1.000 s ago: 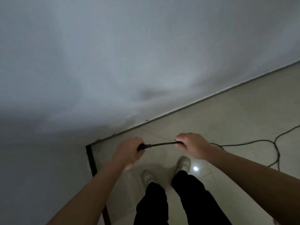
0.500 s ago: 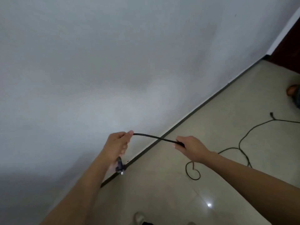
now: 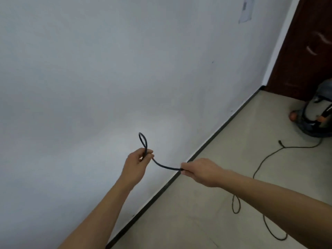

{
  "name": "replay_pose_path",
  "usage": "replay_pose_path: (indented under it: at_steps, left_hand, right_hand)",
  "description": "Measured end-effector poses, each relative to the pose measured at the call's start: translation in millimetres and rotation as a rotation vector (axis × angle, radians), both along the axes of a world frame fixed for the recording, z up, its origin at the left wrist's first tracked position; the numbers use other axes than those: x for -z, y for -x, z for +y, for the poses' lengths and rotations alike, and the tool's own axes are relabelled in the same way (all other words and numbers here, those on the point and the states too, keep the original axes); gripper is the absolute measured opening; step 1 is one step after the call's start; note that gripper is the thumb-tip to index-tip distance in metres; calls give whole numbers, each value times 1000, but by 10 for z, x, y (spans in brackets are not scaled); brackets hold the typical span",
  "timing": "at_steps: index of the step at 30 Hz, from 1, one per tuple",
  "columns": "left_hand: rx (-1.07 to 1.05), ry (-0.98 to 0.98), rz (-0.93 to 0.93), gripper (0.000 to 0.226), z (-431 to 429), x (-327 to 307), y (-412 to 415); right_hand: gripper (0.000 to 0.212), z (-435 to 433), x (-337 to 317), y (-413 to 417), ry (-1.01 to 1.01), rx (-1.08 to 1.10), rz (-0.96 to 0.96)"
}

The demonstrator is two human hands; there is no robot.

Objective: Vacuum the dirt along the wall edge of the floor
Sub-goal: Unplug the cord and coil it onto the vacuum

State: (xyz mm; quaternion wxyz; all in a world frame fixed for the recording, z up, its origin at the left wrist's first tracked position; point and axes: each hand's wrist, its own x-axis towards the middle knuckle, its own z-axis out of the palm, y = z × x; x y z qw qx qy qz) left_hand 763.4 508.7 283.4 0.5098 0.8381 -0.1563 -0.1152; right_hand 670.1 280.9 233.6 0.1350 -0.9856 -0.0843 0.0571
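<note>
While the white wall (image 3: 80,87) hogs the whole left half of the frame, the left hand (image 3: 138,164) sits just left of centre. Its fingers are curled round a black power cord (image 3: 168,167), pinching a small loop that sticks up above the knuckles. The cord sags in a short arc over to the right hand (image 3: 203,172), which is closed round it too, right in front of the black baseboard (image 3: 212,138). More cord snakes over the beige floor (image 3: 206,212) at lower right and runs toward the canister vacuum cleaner (image 3: 316,115). That's parked at the right edge by a dark brown door (image 3: 309,51), well apart from both hands.
</note>
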Motion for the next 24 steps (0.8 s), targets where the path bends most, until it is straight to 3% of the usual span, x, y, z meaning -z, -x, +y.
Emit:
replay_pose_path:
  at_steps: [3,6,9,12,14,16,18,19,21,24]
  left_hand:
    - [210,-138,64,24,-233,-19,61]
    - [232,-130,125,47,-220,-98,-39]
    - [91,-32,159,53,-44,-250,-317]
    - [-52,44,212,55,284,-384,-673]
    - [1,-65,125,52,497,-405,-834]
    - [145,-315,-15,43,595,-332,-929]
    - [202,-506,-138,33,582,-243,-1010]
    - [188,-509,-166,32,542,-235,-1043]
    - [170,-381,-109,32,424,-260,-1081]
    - [164,-186,148,31,199,-252,-1024]
  right_hand:
    - [28,100,-370,-113,-2,-12,-168]
    - [30,-71,-496,-179,-80,109,-183]
    - [30,-360,-265,-147,-122,290,-87]
    - [24,-765,176,31,-130,541,140]
    - [22,-973,396,162,-120,692,249]
    - [24,-1030,468,171,-86,752,246]
    - [23,-921,371,49,-60,690,176]
    - [21,-812,264,-40,-47,623,131]
    - [22,-534,41,-236,-40,479,45]
    - [28,-83,-245,-489,-41,337,-24]
